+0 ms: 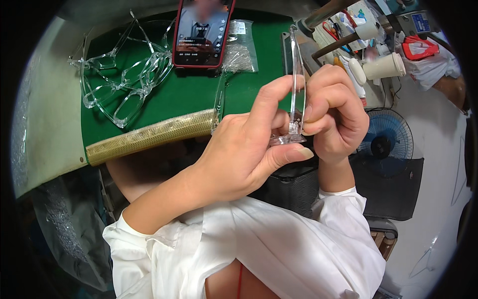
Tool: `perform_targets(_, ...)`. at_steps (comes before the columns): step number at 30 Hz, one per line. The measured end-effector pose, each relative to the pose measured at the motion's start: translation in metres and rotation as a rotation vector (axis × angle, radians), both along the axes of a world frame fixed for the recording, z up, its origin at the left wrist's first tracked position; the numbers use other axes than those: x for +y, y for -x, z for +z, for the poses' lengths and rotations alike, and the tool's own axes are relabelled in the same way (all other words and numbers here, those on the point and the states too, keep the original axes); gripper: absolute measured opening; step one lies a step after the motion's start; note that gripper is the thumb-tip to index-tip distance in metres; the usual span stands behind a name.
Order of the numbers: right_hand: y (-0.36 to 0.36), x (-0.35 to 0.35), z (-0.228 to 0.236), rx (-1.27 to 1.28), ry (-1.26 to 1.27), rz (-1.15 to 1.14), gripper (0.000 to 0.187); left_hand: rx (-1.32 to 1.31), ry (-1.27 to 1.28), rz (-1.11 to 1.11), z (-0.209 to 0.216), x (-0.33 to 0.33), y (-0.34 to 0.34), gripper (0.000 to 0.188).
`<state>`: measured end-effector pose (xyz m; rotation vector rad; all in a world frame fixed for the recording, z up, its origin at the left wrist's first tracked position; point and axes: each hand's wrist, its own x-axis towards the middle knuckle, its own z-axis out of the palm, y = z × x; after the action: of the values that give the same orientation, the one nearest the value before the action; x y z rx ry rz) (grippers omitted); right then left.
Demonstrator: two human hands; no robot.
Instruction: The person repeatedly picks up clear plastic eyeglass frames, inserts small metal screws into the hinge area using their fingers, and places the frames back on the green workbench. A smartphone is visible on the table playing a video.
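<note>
White shirt sleeves (279, 239) fill the lower field, nearest the lens, both forearms rising out of them. Left hand (244, 149): closed around the lower end of a clear plastic spectacle frame piece (298, 89), index finger extended up along its left side, thumb pressed under the clear base at the bottom. Right hand (333, 114): fingers curled tight, pinching the same piece from the right at about mid-height. The piece stands near upright between the two hands, its top end reaching toward a metal tool tip (318, 17) at the upper edge; whether they touch, I cannot tell. It is held in the air, in front of the near edge of the table (199, 94), which carries a green mat. A second clear strip (218, 102) stands just left of the left hand, over the mat's edge. Near edge of mat: a woven tan strip (149, 135). On the mat, far left: a heap of clear spectacle frames (124, 79), tangled. Top centre: a red-cased smartphone (201, 32), screen lit, with a clear bag of small parts (240, 50) just to its right. Right of the hands, lower down: a small blue fan (386, 142) behind a black mesh bin (393, 184). Upper right: white paper cup (386, 67), scattered tools.
</note>
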<state>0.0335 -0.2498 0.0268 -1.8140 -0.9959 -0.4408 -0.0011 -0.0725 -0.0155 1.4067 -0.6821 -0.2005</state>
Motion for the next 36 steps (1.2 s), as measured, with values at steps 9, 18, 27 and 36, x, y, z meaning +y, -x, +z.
perform_targets(9, 0.001, 0.001, 0.005, 0.045, 0.025, 0.016, 0.014, -0.093, -0.043, 0.055, 0.001, 0.001, -0.001, 0.074)
perform_targets(18, -0.003, -0.001, -0.002, 0.057, -0.066, 0.052, 0.017, -0.033, -0.014, 0.019, 0.004, -0.001, -0.003, 0.073)
perform_targets(27, 0.008, -0.02, -0.007, 0.665, -0.416, 0.045, 0.02, -0.071, 0.076, 0.089, 0.011, -0.033, -0.03, 0.069)
perform_targets(36, -0.04, -0.09, 0.017, 0.54, -0.337, -0.105, 0.02, -0.763, -0.559, 0.372, 0.021, -0.085, -0.087, 0.014)
